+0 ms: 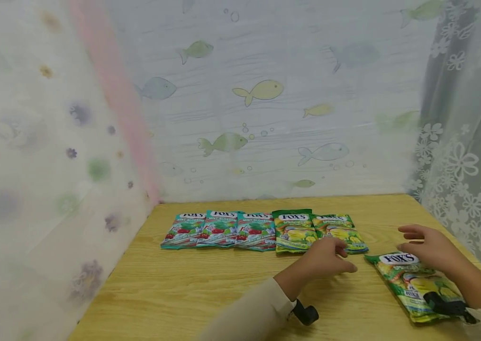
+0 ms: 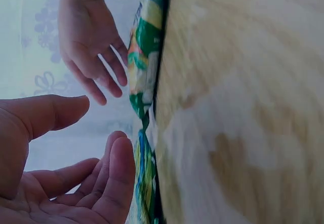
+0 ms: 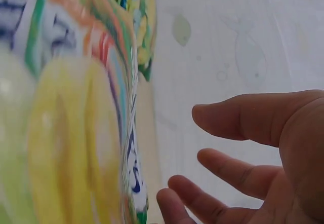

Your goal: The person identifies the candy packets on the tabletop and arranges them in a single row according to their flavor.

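Observation:
A yellow-green FOX'S candy bag (image 1: pixel 419 288) lies apart from the others at the table's right side. My right hand (image 1: pixel 430 246) is over its top end, thumb and fingers spread and holding nothing; in the right wrist view the bag's printed front (image 3: pixel 71 122) fills the left side. My left hand (image 1: pixel 327 259) hovers with loose, parted fingers by the row's right end, in front of two yellow-green candy bags (image 1: pixel 293 232). It too holds nothing. Part of the rightmost row bag (image 1: pixel 342 227) is hidden behind its fingers. Left of these lie three teal mint candy bags (image 1: pixel 219 229), side by side.
The wood-patterned table (image 1: pixel 172 293) ends at a wall covering with printed fish (image 1: pixel 261 90). A flower-patterned sheet (image 1: pixel 44 189) stands along the left side, and a lace curtain (image 1: pixel 464 161) hangs at the right. A black wrist camera (image 1: pixel 305 313) sits below my left hand.

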The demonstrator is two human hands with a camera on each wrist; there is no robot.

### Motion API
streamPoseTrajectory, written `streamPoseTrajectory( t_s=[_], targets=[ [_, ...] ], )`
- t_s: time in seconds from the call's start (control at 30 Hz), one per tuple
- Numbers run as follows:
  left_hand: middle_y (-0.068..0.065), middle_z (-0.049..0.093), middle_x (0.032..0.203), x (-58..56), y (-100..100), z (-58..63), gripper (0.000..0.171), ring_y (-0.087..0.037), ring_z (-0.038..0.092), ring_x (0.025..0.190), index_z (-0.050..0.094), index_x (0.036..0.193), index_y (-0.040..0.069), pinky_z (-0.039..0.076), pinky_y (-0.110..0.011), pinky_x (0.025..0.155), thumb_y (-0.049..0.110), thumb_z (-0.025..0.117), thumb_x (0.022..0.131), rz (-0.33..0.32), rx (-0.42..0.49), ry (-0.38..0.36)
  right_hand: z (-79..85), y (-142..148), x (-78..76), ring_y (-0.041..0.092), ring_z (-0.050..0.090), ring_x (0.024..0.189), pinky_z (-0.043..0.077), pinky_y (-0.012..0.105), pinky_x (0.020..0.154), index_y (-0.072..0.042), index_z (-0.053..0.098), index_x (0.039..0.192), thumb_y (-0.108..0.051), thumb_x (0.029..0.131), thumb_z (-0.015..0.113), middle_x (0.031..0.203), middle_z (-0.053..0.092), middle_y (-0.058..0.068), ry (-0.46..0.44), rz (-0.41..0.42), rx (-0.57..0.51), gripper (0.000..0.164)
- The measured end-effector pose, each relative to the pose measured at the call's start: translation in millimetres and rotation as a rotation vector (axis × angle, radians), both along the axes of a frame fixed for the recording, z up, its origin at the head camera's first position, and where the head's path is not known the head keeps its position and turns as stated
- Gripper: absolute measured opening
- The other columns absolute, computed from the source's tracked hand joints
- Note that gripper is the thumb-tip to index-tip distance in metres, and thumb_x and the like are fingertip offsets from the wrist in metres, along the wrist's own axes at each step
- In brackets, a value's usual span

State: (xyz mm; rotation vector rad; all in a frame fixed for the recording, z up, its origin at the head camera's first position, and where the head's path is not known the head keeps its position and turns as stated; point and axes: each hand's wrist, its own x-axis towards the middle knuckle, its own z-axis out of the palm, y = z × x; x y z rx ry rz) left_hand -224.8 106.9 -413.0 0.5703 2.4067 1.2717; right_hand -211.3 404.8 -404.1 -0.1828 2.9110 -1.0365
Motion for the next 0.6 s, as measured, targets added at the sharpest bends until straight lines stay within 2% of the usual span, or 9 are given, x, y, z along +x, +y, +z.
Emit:
streamPoseTrajectory(
  t_s=[0.17,0.2,0.27,0.3,0.37,0.43,0.57,0.6],
  targets=[
    [0.007,0.066,0.100,9.3,10.9,-3.9,0.057,-0.010,0.072,0.072,0.061,0.142,0.016,0.058,-0.028,0.073,0.022,0.083,0.089,0.019,0.082,-0.188,2.1,18.2,-1.8,0.060,0.053,0.119,0.059,0.049,0.079,0.019,0.034,0.149,-0.037,0.106,0.060,0.141,0.041,0.050,-0.150,-0.003,0.001,0.076],
    [0.006,0.066,0.100,10.4,12.7,-4.7,0.058,-0.013,0.073,0.071,0.060,0.142,0.014,0.059,-0.029,0.073,0.021,0.083,0.089,0.016,0.108,-0.232,2.4,21.0,-2.2,0.055,0.058,0.115,0.059,0.047,0.079,0.020,0.032,0.149,-0.039,0.106,0.059,0.141,0.041,0.050,-0.186,-0.008,-0.004,0.078],
    [0.003,0.067,0.101,12.1,15.8,-6.3,0.059,-0.016,0.074,0.072,0.058,0.144,0.011,0.060,-0.030,0.074,0.019,0.081,0.090,0.000,0.144,-0.296,1.6,25.8,-1.8,0.039,0.067,0.092,0.058,0.043,0.071,0.021,0.027,0.151,-0.040,0.106,0.058,0.142,0.038,0.051,-0.250,-0.022,-0.028,0.082],
    [0.003,0.068,0.102,12.8,16.8,-7.0,0.060,-0.017,0.075,0.074,0.057,0.144,0.009,0.061,-0.030,0.073,0.018,0.081,0.090,-0.013,0.163,-0.327,1.0,28.1,-1.3,0.029,0.066,0.078,0.057,0.040,0.067,0.022,0.025,0.151,-0.040,0.106,0.058,0.142,0.037,0.052,-0.273,-0.025,-0.040,0.083],
    [0.002,0.069,0.103,14.0,18.7,-8.1,0.061,-0.018,0.076,0.078,0.055,0.147,0.006,0.061,-0.029,0.073,0.017,0.078,0.092,-0.049,0.191,-0.383,-0.3,31.7,0.5,0.013,0.052,0.056,0.054,0.037,0.058,0.023,0.021,0.151,-0.040,0.106,0.057,0.142,0.036,0.053,-0.314,-0.026,-0.064,0.085],
    [0.001,0.070,0.104,15.4,20.5,-9.5,0.061,-0.020,0.076,0.081,0.052,0.149,0.005,0.061,-0.028,0.073,0.016,0.076,0.094,-0.082,0.214,-0.427,-2.0,34.5,2.4,0.007,0.035,0.045,0.050,0.036,0.052,0.025,0.018,0.150,-0.041,0.107,0.056,0.142,0.035,0.054,-0.346,-0.014,-0.082,0.088],
    [0.001,0.071,0.103,18.7,25.4,-12.9,0.058,-0.024,0.077,0.090,0.051,0.149,0.003,0.062,-0.030,0.076,0.012,0.073,0.096,-0.105,0.262,-0.498,-5.4,37.7,3.5,0.007,0.034,0.044,0.050,0.036,0.051,0.029,0.018,0.147,-0.044,0.107,0.055,0.137,0.039,0.054,-0.372,0.001,-0.067,0.091],
    [-0.001,0.072,0.102,19.6,27.1,-14.5,0.058,-0.026,0.077,0.092,0.052,0.148,0.002,0.063,-0.032,0.076,0.010,0.074,0.095,-0.099,0.286,-0.525,-6.2,37.9,3.3,0.008,0.039,0.048,0.050,0.036,0.053,0.029,0.020,0.146,-0.045,0.106,0.055,0.136,0.040,0.054,-0.377,-0.006,-0.048,0.092]
  ],
)
